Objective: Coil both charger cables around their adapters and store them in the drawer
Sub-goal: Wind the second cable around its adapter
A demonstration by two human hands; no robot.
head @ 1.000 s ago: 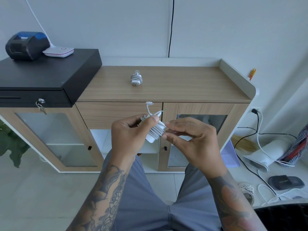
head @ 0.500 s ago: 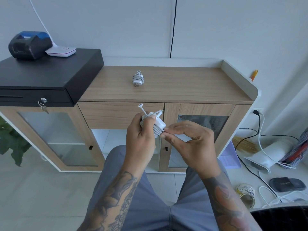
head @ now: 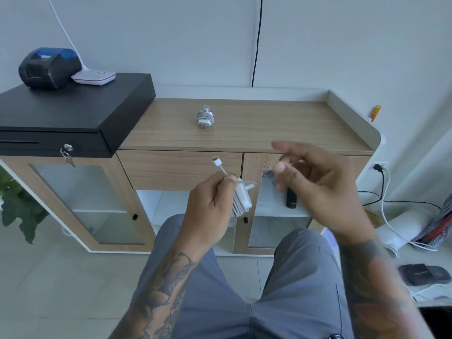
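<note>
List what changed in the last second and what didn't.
The right hand let go of the white cable-wrapped adapter and pulled away rightward, fingers spread. The left hand keeps gripping it alone. The second coiled white charger stays on the wooden cabinet top; the drawer stays closed.

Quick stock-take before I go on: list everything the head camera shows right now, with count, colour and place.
coiled charger: 1, white, on the cabinet top
held charger: 1, white, cable wound round it, plug end sticking up
cabinet: 1, wood, against the wall
drawer: 1, wood, shut, under the cabinet top
cash box: 1, black, on the cabinet's left end, keys in its lock
printer: 1, black and blue, on the cash box
remote: 1, black, on a shelf inside the cabinet
plant: 1, green, floor at far left
sandal: 1, black, floor at right
left hand: 1, gripping the held charger
right hand: 1, open, blurred, holding nothing
</note>
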